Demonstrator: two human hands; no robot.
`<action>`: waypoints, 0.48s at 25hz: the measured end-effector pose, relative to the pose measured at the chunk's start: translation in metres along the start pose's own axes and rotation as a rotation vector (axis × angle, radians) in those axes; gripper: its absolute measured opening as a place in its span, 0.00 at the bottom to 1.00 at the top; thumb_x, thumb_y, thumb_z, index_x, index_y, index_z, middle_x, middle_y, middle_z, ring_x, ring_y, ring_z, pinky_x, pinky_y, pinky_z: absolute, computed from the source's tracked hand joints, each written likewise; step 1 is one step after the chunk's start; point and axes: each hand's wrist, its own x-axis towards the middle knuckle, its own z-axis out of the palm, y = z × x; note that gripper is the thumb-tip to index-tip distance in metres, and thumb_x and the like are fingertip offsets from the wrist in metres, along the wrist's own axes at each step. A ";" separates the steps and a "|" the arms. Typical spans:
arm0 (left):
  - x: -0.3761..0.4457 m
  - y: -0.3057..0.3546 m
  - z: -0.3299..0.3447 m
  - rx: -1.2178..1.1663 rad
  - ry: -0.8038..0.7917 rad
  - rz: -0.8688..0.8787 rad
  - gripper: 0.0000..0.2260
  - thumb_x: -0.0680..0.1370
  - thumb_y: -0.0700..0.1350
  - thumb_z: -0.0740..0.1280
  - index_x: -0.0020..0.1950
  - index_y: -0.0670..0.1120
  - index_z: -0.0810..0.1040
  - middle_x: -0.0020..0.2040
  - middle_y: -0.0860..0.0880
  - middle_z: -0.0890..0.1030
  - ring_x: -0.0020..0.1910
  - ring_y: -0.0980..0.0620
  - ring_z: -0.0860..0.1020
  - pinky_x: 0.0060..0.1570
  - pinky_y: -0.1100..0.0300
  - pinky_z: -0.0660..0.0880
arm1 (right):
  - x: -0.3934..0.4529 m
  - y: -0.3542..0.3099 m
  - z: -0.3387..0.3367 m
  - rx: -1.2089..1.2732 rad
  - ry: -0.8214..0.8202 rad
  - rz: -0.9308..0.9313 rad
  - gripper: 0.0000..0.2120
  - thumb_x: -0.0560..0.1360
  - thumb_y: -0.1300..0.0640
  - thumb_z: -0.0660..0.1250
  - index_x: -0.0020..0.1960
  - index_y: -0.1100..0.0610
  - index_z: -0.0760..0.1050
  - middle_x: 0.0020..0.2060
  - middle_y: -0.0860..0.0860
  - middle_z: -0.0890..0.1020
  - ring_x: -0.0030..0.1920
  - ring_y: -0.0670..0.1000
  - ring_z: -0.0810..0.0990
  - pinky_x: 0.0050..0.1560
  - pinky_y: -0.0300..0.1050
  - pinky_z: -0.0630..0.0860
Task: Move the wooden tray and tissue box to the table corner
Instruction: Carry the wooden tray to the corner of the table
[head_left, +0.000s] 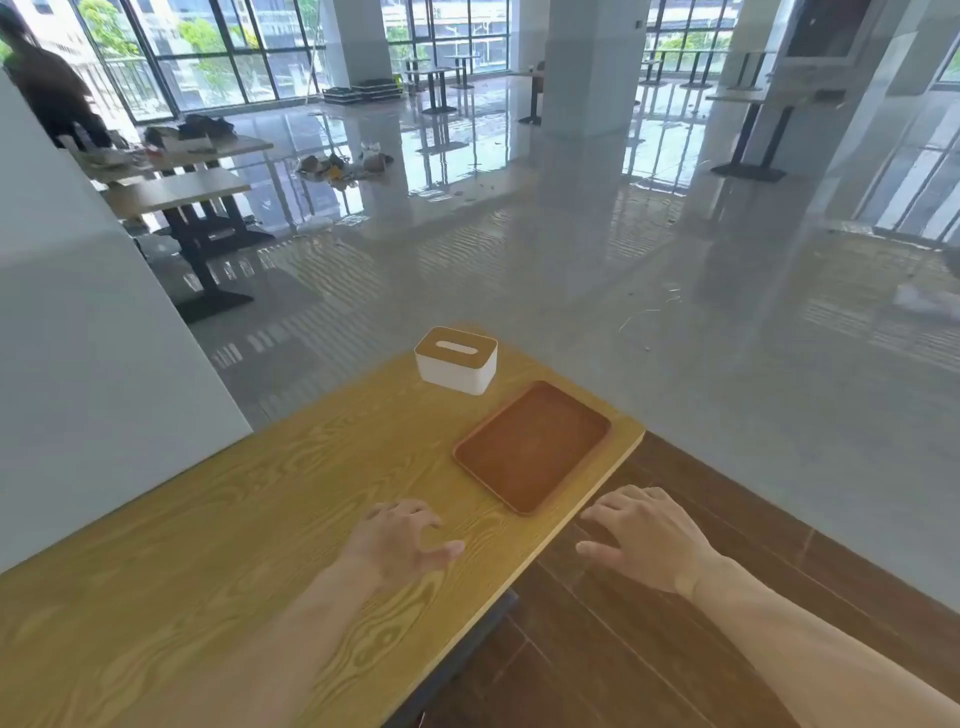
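Note:
A brown wooden tray (532, 447) lies flat near the right edge of the yellow wood-grain table (234, 530), close to its far corner. Just beyond it, at the far corner, stands a white tissue box (456, 361) with a wooden lid and a slot on top. My left hand (400, 540) hovers over the table just short of the tray's near end, fingers spread and holding nothing. My right hand (649, 535) is past the table's right edge, over the dark floor, fingers apart and empty, a little to the right of the tray.
A white partition wall (78, 338) runs along the table's left side. Dark wooden flooring (623, 649) lies to the right of the table, glossy grey floor beyond. Other tables (176, 192) and a person (47, 83) are far off at the back left.

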 end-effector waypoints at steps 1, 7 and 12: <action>0.004 0.000 0.002 0.008 -0.017 -0.019 0.37 0.69 0.77 0.52 0.68 0.56 0.75 0.73 0.55 0.71 0.71 0.52 0.67 0.70 0.50 0.61 | 0.003 0.003 0.004 0.001 -0.019 -0.002 0.29 0.79 0.31 0.52 0.70 0.45 0.72 0.67 0.45 0.78 0.69 0.49 0.72 0.69 0.51 0.66; 0.045 -0.010 0.015 0.076 -0.094 -0.019 0.36 0.70 0.76 0.51 0.66 0.57 0.76 0.69 0.55 0.74 0.68 0.53 0.71 0.68 0.51 0.62 | 0.033 0.026 0.026 0.017 -0.063 0.009 0.28 0.79 0.31 0.52 0.69 0.46 0.73 0.66 0.45 0.79 0.67 0.49 0.74 0.67 0.50 0.68; 0.100 -0.023 0.023 0.011 -0.192 -0.102 0.33 0.72 0.75 0.55 0.68 0.56 0.74 0.71 0.54 0.73 0.70 0.51 0.70 0.68 0.51 0.64 | 0.084 0.064 0.033 -0.024 -0.153 0.022 0.29 0.79 0.31 0.51 0.70 0.45 0.72 0.65 0.44 0.79 0.65 0.49 0.75 0.64 0.49 0.71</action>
